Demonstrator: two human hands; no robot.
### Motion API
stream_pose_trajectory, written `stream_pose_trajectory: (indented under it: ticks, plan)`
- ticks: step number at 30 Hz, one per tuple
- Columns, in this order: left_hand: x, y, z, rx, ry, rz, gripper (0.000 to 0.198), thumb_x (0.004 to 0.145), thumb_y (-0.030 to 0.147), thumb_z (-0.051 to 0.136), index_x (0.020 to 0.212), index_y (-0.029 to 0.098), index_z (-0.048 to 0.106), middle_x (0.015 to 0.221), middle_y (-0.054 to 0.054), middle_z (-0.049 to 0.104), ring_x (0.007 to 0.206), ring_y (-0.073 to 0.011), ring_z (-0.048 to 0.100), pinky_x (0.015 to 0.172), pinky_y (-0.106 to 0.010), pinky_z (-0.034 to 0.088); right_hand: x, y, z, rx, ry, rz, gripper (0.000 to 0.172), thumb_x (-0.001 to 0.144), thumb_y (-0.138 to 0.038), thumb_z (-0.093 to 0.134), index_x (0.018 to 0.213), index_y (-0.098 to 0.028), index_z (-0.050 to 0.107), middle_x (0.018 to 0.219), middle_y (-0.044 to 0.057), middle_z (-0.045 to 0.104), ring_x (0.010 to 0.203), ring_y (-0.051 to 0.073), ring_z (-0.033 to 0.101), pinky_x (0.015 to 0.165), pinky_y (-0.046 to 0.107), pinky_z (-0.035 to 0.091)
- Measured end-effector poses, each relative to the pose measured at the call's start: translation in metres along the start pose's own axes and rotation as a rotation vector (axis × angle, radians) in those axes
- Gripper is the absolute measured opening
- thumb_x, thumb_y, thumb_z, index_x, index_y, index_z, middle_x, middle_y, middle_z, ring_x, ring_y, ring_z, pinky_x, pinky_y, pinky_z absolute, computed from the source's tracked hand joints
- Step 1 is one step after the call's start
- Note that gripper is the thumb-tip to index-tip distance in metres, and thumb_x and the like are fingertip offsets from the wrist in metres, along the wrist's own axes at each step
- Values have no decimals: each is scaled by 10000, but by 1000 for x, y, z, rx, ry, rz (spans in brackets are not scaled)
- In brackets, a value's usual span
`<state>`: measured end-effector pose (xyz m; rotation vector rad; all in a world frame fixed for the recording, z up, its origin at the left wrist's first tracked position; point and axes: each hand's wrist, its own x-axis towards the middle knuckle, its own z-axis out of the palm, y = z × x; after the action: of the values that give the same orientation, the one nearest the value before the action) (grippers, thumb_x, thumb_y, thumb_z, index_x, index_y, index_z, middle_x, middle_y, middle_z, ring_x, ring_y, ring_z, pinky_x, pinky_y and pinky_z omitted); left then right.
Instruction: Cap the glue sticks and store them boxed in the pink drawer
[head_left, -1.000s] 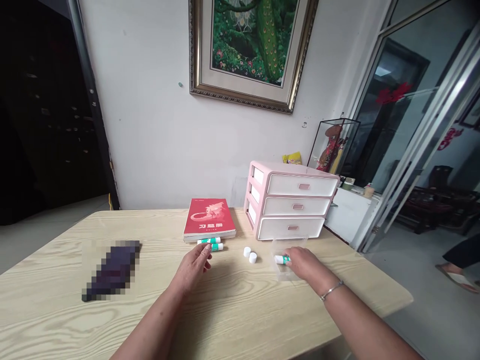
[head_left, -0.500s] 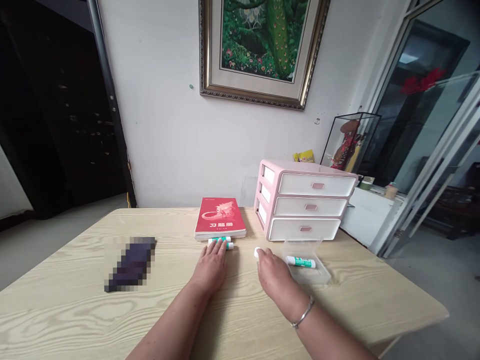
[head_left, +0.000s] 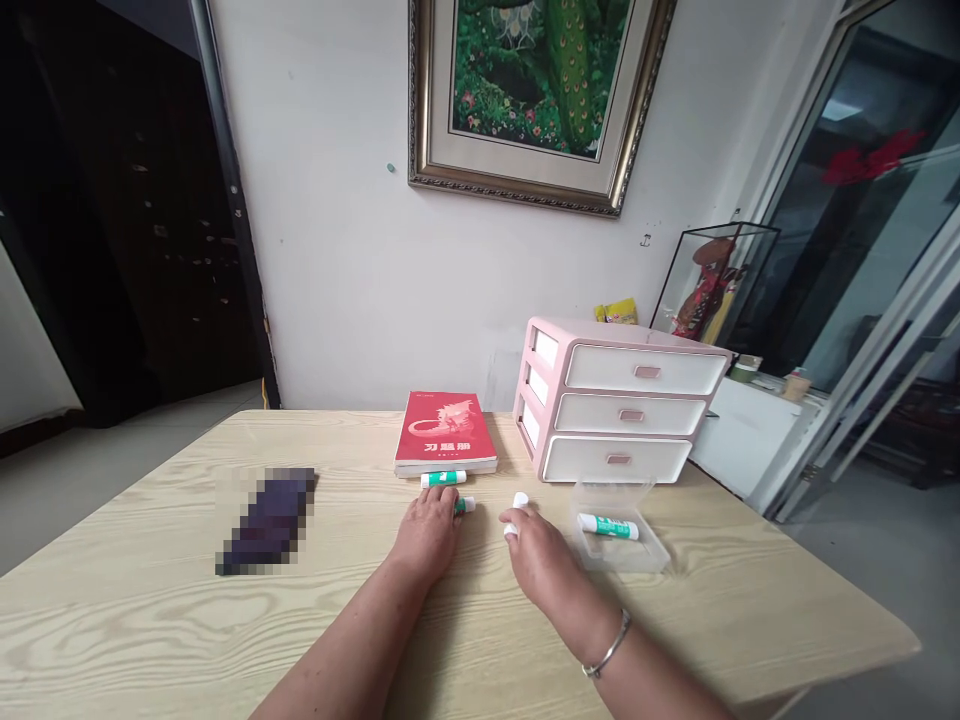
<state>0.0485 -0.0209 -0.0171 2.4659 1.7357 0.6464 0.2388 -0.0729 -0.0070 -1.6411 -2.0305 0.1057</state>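
My left hand lies over a white-and-green glue stick, whose end shows past my fingers. A second glue stick rests against the front of a red paperback book. My right hand has a white cap at its fingertips, and another white cap stands just beyond them. To the right of that hand, a third glue stick lies inside a clear plastic box.
A pink-and-white three-drawer unit stands at the back of the light wood table. A pixelated dark object lies on the left. Behind the unit, a glass case stands on a white cabinet.
My right hand has moved left from the clear box to the white caps. The lower glue stick has shifted toward me under my left hand.
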Motion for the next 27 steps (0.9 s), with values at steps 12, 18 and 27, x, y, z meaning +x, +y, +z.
stream_pose_trajectory:
  ticks: [12, 18, 27]
  plan:
    - [-2, -7, 3, -220, 61, 4, 329, 903, 150, 416, 1194, 165, 570, 1184, -147, 613, 1091, -267, 573, 930, -381, 430, 64, -27, 20, 833, 258, 102, 393, 869, -311, 536, 1223, -157, 607, 1135, 106, 679, 977, 198, 633, 899, 341, 488]
    - [-11, -10, -25, -990, -84, -127, 371, 891, 444, 507, 1162, 196, 558, 1009, -73, 641, 857, -209, 613, 694, -291, 456, 52, -16, 9, 1050, 124, 57, 484, 853, -411, 588, 1259, -149, 554, 1109, 112, 674, 934, 190, 621, 803, 311, 500]
    - [-18, -7, -42, -1017, -211, -104, 394, 904, 497, 513, 1158, 204, 584, 898, -13, 578, 718, -133, 484, 661, -263, 394, 49, -15, 1, 977, 84, 0, 407, 864, -433, 608, 1174, -170, 635, 1005, 78, 696, 823, 173, 600, 695, 282, 470]
